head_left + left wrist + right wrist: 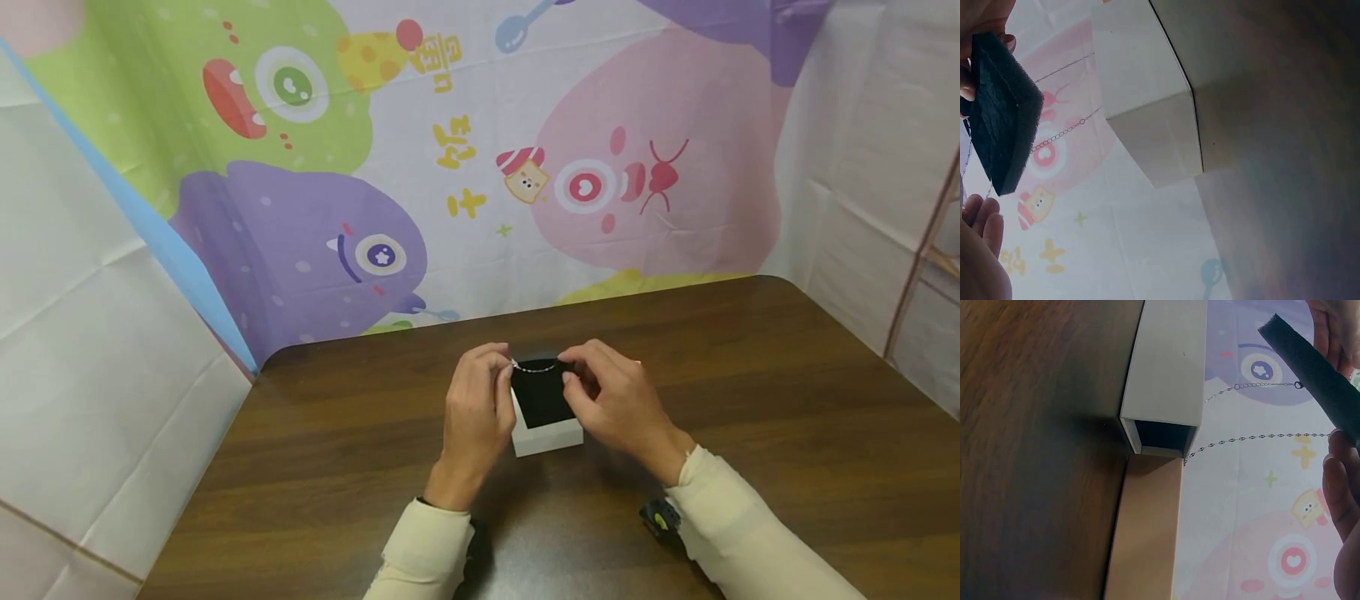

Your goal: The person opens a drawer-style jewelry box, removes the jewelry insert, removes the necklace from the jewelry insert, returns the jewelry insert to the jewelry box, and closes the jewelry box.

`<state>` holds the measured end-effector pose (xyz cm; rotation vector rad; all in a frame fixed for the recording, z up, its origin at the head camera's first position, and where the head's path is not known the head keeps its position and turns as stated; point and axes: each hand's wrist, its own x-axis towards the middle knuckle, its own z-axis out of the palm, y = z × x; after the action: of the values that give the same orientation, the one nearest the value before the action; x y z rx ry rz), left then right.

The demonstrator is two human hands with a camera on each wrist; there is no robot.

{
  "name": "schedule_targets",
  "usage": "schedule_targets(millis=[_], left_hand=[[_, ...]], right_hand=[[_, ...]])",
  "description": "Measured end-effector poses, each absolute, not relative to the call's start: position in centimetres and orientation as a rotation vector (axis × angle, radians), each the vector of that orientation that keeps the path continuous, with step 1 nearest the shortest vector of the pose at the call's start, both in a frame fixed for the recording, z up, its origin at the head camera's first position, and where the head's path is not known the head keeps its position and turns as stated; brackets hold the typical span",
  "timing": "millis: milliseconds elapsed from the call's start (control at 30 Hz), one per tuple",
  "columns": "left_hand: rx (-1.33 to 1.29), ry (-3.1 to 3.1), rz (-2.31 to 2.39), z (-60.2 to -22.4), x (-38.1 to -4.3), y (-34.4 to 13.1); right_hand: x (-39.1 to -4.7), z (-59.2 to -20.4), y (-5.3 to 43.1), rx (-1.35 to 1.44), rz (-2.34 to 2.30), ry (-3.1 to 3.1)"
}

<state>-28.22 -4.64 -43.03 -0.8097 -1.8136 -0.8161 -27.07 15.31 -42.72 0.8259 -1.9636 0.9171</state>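
A black foam pad (pixel 543 398) is held up above a small white box (pixel 551 438). My right hand (pixel 618 400) pinches the pad by its edge, thumb on one face and fingers on the other in the left wrist view. A thin silver chain (pixel 536 370) runs across the pad's far edge. At its left end the fingertips of my left hand (pixel 477 408) come together on the chain. In the right wrist view, two strands of chain (pixel 1260 436) stretch between the foam pad (pixel 1316 372) and the box (pixel 1166 362).
Beside the box's open, dark-inside end lies a tan cardboard panel (pixel 1146 531). Everything stands on a brown wood-grain table (pixel 337 467). A cartoon-printed cloth (pixel 480 250) hangs behind the table, with pale cloth on both sides. A dark device (pixel 660 518) sits on the right wrist.
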Motion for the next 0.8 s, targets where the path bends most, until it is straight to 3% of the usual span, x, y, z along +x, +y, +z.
schedule_targets(millis=[800], left_hand=[[-0.779,-1.881,-0.855,-43.18,-28.16,-4.62]], right_hand=[[-27.1,-42.88,15.26,0.84,0.893,-1.988]])
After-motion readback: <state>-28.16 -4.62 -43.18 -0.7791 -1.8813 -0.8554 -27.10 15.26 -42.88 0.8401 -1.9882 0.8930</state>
